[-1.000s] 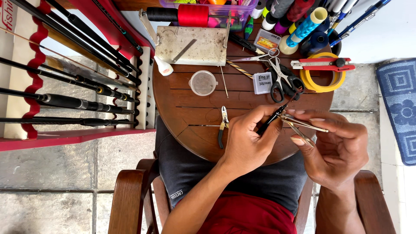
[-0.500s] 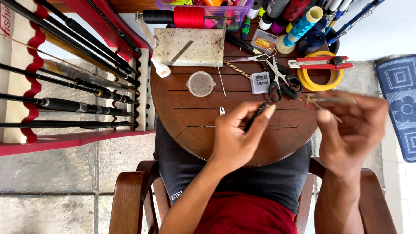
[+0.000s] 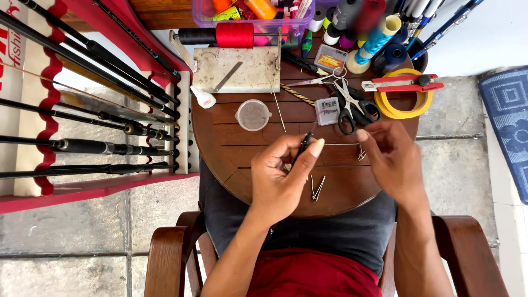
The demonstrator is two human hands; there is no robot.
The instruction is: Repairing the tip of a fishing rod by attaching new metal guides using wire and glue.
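My left hand [image 3: 280, 179] pinches a thin black rod piece [image 3: 303, 145] between thumb and forefinger over the round wooden table [image 3: 231, 148]. A fine grey tip [image 3: 341, 144] runs from it to the right. My right hand [image 3: 393, 159] is at that tip's end, with its fingertips closed around a small metal wire guide [image 3: 361, 154]. A small V-shaped metal tool [image 3: 317, 190] lies on the table between and below the two hands. Black-handled scissors [image 3: 352, 107] lie just beyond my right hand.
On the table's far side are a round clear lid [image 3: 253, 114], a white block [image 3: 239, 69], a red thread spool [image 3: 235, 34], a red cutter [image 3: 401, 84] on yellow tape rolls [image 3: 404, 107], and several spools. A red rack of black rods [image 3: 82, 143] stands left. Chair arms [image 3: 165, 258] flank me.
My right hand has come down from its raised position to the table by the rod tip. My left hand has shifted slightly, uncovering the V-shaped tool.
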